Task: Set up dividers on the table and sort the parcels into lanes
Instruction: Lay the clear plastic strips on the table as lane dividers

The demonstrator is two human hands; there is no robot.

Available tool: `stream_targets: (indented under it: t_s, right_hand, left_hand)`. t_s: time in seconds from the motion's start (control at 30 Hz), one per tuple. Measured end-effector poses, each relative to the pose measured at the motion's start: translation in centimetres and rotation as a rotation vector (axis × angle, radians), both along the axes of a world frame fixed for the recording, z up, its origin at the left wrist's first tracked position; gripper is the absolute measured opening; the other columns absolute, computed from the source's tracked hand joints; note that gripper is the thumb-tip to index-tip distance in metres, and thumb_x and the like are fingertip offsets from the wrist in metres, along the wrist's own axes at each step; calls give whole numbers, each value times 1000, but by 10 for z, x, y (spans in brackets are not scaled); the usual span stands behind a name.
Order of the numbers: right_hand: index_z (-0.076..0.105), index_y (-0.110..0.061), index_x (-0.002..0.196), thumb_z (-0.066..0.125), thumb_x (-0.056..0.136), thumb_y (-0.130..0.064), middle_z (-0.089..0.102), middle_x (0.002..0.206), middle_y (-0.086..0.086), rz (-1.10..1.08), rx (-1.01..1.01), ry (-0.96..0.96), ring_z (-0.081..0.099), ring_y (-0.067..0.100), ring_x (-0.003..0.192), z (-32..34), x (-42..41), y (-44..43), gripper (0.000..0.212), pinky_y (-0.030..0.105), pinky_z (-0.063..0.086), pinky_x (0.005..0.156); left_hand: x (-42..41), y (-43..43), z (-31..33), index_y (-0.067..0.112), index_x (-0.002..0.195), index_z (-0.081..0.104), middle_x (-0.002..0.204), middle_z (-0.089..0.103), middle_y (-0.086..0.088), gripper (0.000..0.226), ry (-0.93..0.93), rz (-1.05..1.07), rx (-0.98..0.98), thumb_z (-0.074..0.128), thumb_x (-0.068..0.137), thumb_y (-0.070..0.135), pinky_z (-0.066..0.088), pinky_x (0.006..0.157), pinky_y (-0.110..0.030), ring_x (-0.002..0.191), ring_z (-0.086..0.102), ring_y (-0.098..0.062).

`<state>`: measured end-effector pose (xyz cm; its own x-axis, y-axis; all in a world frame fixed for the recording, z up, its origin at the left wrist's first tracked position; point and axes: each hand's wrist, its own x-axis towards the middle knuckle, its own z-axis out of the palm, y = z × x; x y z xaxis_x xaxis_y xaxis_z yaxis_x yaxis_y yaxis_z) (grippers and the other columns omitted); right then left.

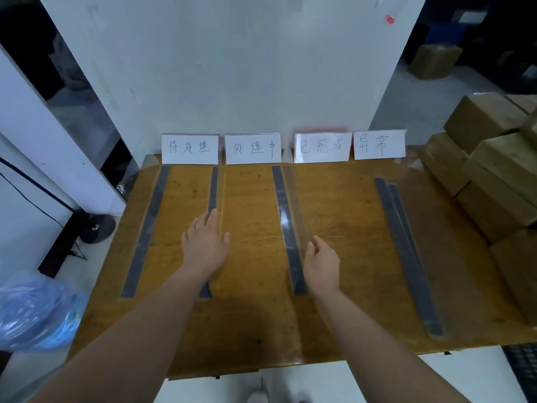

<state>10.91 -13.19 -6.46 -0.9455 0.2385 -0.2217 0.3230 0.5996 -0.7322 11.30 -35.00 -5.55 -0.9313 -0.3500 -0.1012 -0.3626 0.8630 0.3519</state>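
The left hand [205, 242] is lying flat, fingers straight and spread, pressing on the second divider [213, 187] and covering its middle stretch. The right hand [321, 266] is sitting just right of the third divider [283, 205], fingers curling inward at its clear upright wall. That wall is see-through and glinting, so I cannot tell whether the fingers are pinching it. All four dividers are lying lengthwise on the table [252, 330], the first divider [145, 231] at the left and the fourth divider [406, 251] toward the right, its clear part barely showing. Four label cards [252, 148] are standing along the far edge. The parcels [494, 170] are sitting stacked at the table's right side, running out of frame.
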Motion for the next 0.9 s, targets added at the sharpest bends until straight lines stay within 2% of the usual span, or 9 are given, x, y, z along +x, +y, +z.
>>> stream_targets:
  t_s: [0.1, 0.2, 0.33, 0.4, 0.5, 0.57, 0.73, 0.83, 0.9]
  right_hand:
    - [47, -11, 141, 35, 104, -18, 55, 137, 7, -29, -15, -16, 53, 20, 123, 1, -2, -4, 39, 31, 43, 101]
    - [52, -8, 136, 34, 104, -14, 59, 130, 8, -67, 4, 6, 56, 22, 116, 2, 0, -6, 37, 23, 43, 89]
    - [62, -8, 120, 35, 103, -13, 65, 112, 6, -87, 8, 41, 59, 17, 94, -2, 4, -9, 33, 23, 45, 78]
    - [63, -8, 114, 35, 103, -13, 62, 101, 1, -96, 13, 44, 54, 13, 84, -3, 3, -11, 31, 23, 45, 73]
    - [61, -7, 120, 35, 103, -13, 63, 109, 7, -96, 21, 42, 48, 10, 86, -1, 3, -13, 31, 21, 40, 74]
    - [61, -6, 120, 35, 103, -12, 63, 112, 7, -82, 27, 44, 52, 12, 88, 1, 3, -15, 31, 18, 39, 76]
    - [62, -6, 113, 37, 103, -14, 61, 99, 1, -46, 21, 40, 49, 7, 78, 1, 2, -14, 28, 14, 37, 65]
    - [60, -5, 117, 39, 103, -17, 58, 97, -3, -10, 30, 31, 49, 7, 80, 2, 3, -10, 28, 16, 39, 70]
    - [59, -7, 122, 40, 102, -17, 62, 106, 1, 16, 43, 27, 50, 8, 84, 6, 3, -8, 29, 18, 41, 75]
  left_hand:
    - [1, -4, -2, 17, 153, 22, 157, 30, -7, 66, 6, -22, -2, 50, 97, 37, 29, 115, -51, 143, 30, -29]
    - [3, -8, -5, 16, 154, 17, 159, 27, -7, 68, -5, -35, 3, 49, 98, 37, 27, 116, -50, 145, 26, -29]
    - [5, -11, -5, 16, 155, 14, 160, 25, -7, 70, -18, -41, 4, 48, 98, 39, 27, 116, -51, 146, 24, -27]
    - [6, -12, -5, 15, 155, 14, 160, 24, -7, 70, -16, -46, 11, 48, 98, 39, 27, 116, -51, 146, 24, -28]
    - [7, -13, -4, 15, 156, 13, 160, 23, -7, 70, -15, -51, 19, 47, 99, 38, 26, 116, -51, 146, 24, -28]
    - [7, -13, -4, 15, 156, 12, 160, 22, -8, 70, -19, -53, 22, 46, 99, 38, 25, 117, -51, 146, 23, -27]
    - [8, -12, -3, 15, 156, 11, 161, 22, -8, 70, -15, -51, 31, 45, 100, 38, 24, 117, -49, 147, 22, -26]
    - [9, -12, -5, 15, 156, 13, 161, 22, -7, 69, -19, -49, 42, 46, 99, 37, 25, 117, -50, 147, 23, -26]
    - [8, -11, -6, 16, 156, 13, 160, 23, -7, 69, -20, -44, 46, 47, 99, 37, 26, 117, -49, 146, 24, -26]
